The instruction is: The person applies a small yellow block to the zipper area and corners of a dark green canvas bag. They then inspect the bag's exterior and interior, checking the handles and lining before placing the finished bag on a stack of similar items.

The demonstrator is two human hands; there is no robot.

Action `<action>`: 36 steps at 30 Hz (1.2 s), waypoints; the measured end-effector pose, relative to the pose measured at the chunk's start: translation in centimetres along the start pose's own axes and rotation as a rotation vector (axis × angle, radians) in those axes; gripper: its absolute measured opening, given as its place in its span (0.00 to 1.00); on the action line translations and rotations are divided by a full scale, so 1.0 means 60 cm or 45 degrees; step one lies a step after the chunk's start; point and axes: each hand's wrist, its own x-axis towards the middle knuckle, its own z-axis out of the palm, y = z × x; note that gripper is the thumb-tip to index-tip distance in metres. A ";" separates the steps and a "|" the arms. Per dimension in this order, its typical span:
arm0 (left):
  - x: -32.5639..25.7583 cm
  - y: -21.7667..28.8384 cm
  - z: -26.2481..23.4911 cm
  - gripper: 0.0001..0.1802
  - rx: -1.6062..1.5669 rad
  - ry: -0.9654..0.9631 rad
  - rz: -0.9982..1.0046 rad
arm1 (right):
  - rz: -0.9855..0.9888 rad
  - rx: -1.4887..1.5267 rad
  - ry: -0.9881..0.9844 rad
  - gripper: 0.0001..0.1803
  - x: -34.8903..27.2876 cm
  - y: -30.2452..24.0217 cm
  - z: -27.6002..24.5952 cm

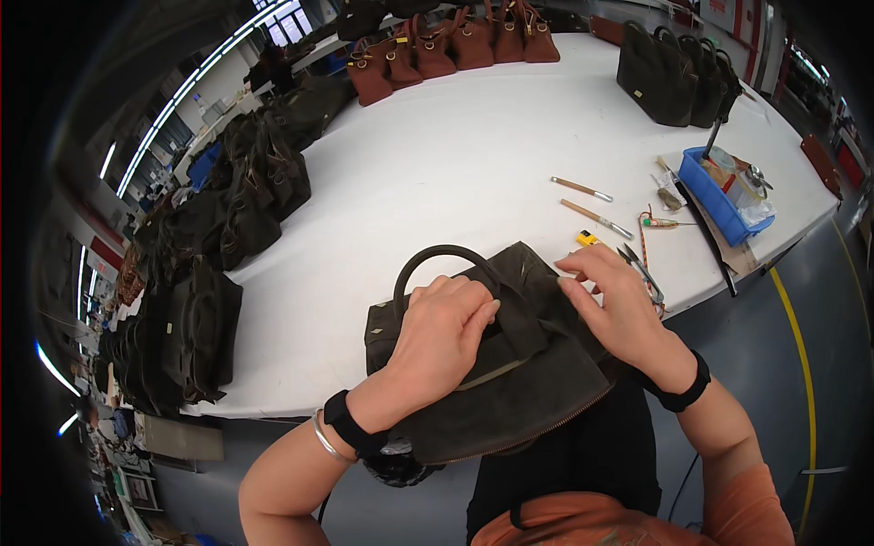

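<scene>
A dark olive-brown handbag (514, 409) lies at the table's near edge, partly over my lap. Its zipped edge curves toward me, and one rounded handle (437, 254) arches up on the far side. My left hand (442, 332) is closed over the bag's upper part, just in front of the handle; its fingertips are hidden behind the hand. At the bag's far right corner is my right hand (619, 305), with its thumb and bent fingers apart. Nothing shows between them, and whether the fingertips touch the leather is unclear.
Beside my right hand lie scissors (642, 271), a yellow tool (587, 238) and two wooden-handled tools (596, 218). A blue bin (724, 205) of supplies stands farther right. Dark bags (246, 196) line the table's left side, reddish-brown bags (473, 41) the back; more dark bags (660, 77) stand far right.
</scene>
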 end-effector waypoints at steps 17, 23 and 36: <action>-0.153 0.063 -0.095 0.08 -0.027 0.526 -0.189 | -0.046 0.388 0.001 0.07 0.002 -0.046 0.037; -0.266 0.004 -0.089 0.11 -0.077 0.522 -0.564 | -0.072 0.402 0.049 0.07 -0.011 -0.040 0.038; -0.260 -0.009 -0.033 0.01 -0.244 0.547 -0.447 | 0.063 0.512 0.089 0.07 -0.024 -0.046 0.050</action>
